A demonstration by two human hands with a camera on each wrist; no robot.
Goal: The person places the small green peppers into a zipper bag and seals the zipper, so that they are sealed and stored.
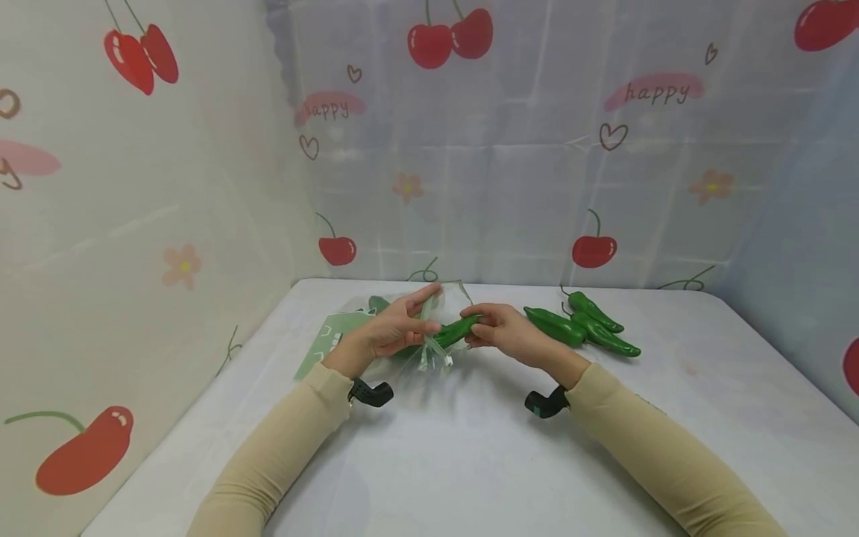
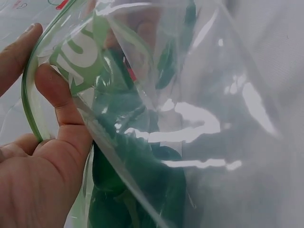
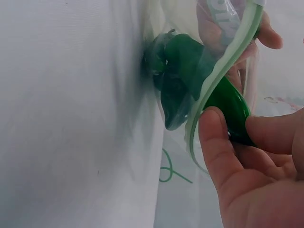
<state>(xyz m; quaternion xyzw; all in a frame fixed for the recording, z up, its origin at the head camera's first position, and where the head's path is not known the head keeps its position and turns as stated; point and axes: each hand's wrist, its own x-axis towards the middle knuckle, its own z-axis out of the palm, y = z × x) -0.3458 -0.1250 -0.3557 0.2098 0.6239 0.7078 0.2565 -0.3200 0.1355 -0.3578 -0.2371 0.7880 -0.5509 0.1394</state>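
Observation:
My left hand holds a clear zip bag by its mouth, where the pale green zip strip bows apart. My right hand pinches a glossy green pepper between thumb and fingers at the bag's mouth. One end of this pepper reaches inside; the pinched end sticks out past the strip. Deeper in the bag lie other green peppers, seen through the film. The left hand's other fingers are partly hidden behind the plastic.
Three loose green peppers lie together on the white table, to the right of my right hand. A green printed panel shows left of my left hand. A cherry-patterned sheet stands behind the table.

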